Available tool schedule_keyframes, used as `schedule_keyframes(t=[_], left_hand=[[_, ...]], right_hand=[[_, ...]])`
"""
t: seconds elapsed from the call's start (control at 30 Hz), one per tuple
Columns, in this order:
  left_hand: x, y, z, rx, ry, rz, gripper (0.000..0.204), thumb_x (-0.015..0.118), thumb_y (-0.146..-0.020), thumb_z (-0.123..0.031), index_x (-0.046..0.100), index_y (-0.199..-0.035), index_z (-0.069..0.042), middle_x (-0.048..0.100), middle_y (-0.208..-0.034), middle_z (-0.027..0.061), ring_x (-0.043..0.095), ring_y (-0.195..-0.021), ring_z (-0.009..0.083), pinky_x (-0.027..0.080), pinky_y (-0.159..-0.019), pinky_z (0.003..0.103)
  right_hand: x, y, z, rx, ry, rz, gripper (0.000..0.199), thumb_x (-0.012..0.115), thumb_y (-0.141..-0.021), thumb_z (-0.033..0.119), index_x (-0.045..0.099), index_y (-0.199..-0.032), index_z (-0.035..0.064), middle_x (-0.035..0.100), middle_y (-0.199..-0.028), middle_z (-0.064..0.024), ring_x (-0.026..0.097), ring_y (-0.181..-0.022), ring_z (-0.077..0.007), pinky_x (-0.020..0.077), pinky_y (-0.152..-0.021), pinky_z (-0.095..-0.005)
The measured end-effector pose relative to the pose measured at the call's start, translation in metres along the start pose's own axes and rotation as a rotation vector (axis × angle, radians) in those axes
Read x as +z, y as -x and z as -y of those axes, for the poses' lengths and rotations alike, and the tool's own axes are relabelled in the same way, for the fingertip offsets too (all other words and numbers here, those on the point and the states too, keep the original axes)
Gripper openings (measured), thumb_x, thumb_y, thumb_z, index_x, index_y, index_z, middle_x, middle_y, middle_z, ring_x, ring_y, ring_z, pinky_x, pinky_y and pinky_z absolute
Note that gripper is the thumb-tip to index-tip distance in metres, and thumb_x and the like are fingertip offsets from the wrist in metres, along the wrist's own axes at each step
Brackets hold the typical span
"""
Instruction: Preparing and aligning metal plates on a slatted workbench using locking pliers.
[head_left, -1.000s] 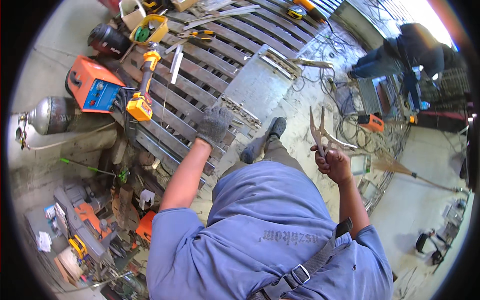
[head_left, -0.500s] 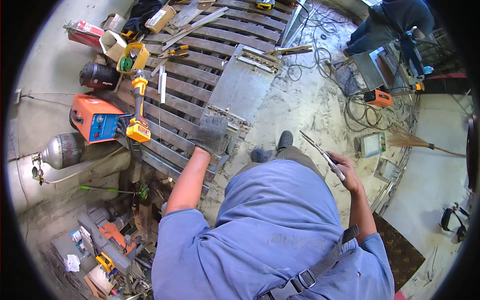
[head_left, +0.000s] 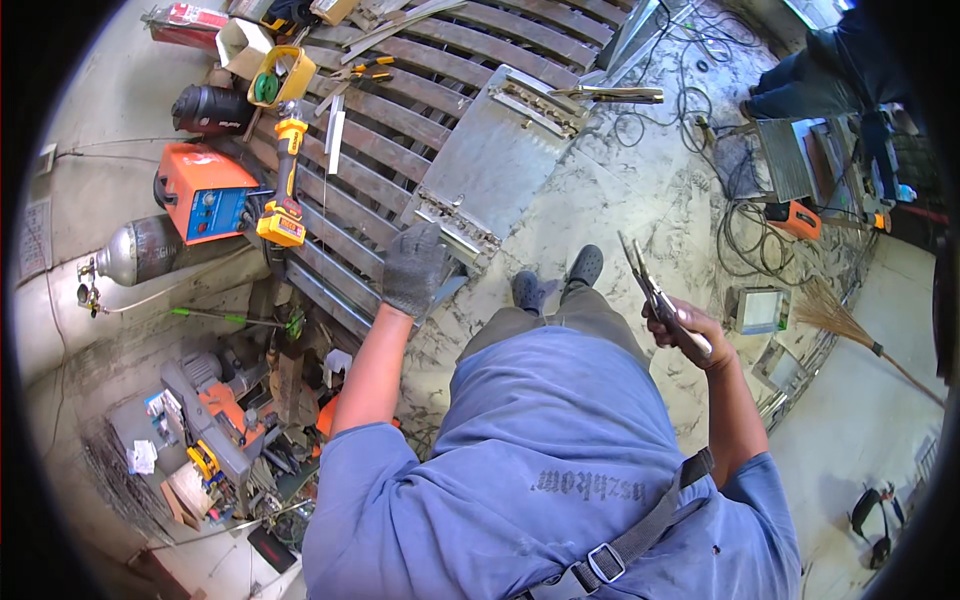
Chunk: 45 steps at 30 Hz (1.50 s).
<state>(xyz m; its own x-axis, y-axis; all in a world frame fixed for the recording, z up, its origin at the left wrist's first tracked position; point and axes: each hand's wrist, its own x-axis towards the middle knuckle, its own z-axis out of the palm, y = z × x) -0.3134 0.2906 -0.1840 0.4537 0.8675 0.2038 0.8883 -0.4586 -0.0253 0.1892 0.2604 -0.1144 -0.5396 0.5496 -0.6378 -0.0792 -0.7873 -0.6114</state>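
My left hand [head_left: 411,270], in a dark grey glove, lies by the near left corner of a flat metal panel [head_left: 480,165]. Its fingers point away from me, look loosely stretched, and hold nothing I can see. In my bare right hand [head_left: 690,332] is a pair of long-jawed locking pliers [head_left: 652,290], held above the floor with the jaws pointing up and left. A metal strip with rough, bumpy spots [head_left: 458,228] runs along the panel's near edge. At the far edge, another pair of locking pliers [head_left: 615,95] sits beside a similar strip.
The panel rests on a slatted metal table [head_left: 370,130]. A yellow angle grinder [head_left: 285,190], an orange welding machine [head_left: 207,195] and a gas cylinder [head_left: 150,250] stand left. Cables [head_left: 745,240] and a broom [head_left: 835,315] lie right. Another person [head_left: 810,80] stands far right.
My view has shifted, and the scene sits slightly differently in it. The left hand has drawn back a little from the panel's corner. The right hand still holds the pliers, now tilted more upright.
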Motion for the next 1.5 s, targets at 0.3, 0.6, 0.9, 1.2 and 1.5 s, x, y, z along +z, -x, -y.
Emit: schedule_keyframes(t=[0.3,0.6,0.9,1.2,1.5], left_hand=[[-0.012,0.013,0.004,-0.168,0.252,0.008,0.051,0.078,-0.079,-0.026,0.063,-0.124,-0.006,0.056,-0.133,0.0184,0.050,-0.127,0.0411,0.038,-0.109,0.054],[0.022,0.018,0.010,-0.124,0.439,-0.128,0.049,0.081,-0.074,-0.033,0.071,-0.116,-0.011,0.052,-0.132,0.0184,0.045,-0.128,0.0421,0.036,-0.109,0.055],[0.019,0.016,0.017,-0.073,0.425,-0.165,0.045,0.078,-0.078,-0.035,0.071,-0.115,-0.010,0.050,-0.130,0.0195,0.043,-0.129,0.0443,0.036,-0.107,0.058],[0.015,0.010,0.018,-0.062,0.427,-0.209,0.047,0.079,-0.071,-0.035,0.072,-0.110,-0.010,0.054,-0.124,0.0171,0.049,-0.122,0.0408,0.039,-0.101,0.056],[0.019,0.012,0.019,-0.079,0.447,-0.145,0.049,0.080,-0.073,-0.040,0.072,-0.111,-0.011,0.052,-0.125,0.0158,0.045,-0.126,0.0402,0.035,-0.107,0.058]], right_hand=[[0.029,-0.051,-0.008,0.229,0.142,0.124,0.070,0.071,-0.076,0.025,0.046,-0.136,0.0011,0.054,-0.093,-0.0059,0.055,-0.082,-0.0145,0.0447,-0.073,-0.0306],[0.119,-0.116,-0.032,0.370,0.684,-0.075,0.035,0.065,-0.078,0.034,0.066,-0.102,0.0085,0.055,-0.080,-0.0020,0.051,-0.070,-0.0133,0.0371,-0.056,-0.0296],[0.116,-0.152,-0.049,0.320,0.618,-0.092,0.058,0.070,-0.081,0.026,0.064,-0.136,0.0092,0.054,-0.080,0.0017,0.048,-0.067,-0.0105,0.0373,-0.054,-0.0281],[0.126,-0.167,-0.035,0.187,0.623,-0.025,0.060,0.072,-0.082,0.031,0.063,-0.138,0.0111,0.052,-0.076,0.0017,0.048,-0.064,-0.0103,0.0396,-0.054,-0.0289],[0.145,-0.159,-0.014,0.191,0.683,-0.072,0.052,0.071,-0.089,0.030,0.064,-0.131,-0.0001,0.063,-0.085,-0.0028,0.054,-0.076,-0.0150,0.0466,-0.071,-0.0318]])
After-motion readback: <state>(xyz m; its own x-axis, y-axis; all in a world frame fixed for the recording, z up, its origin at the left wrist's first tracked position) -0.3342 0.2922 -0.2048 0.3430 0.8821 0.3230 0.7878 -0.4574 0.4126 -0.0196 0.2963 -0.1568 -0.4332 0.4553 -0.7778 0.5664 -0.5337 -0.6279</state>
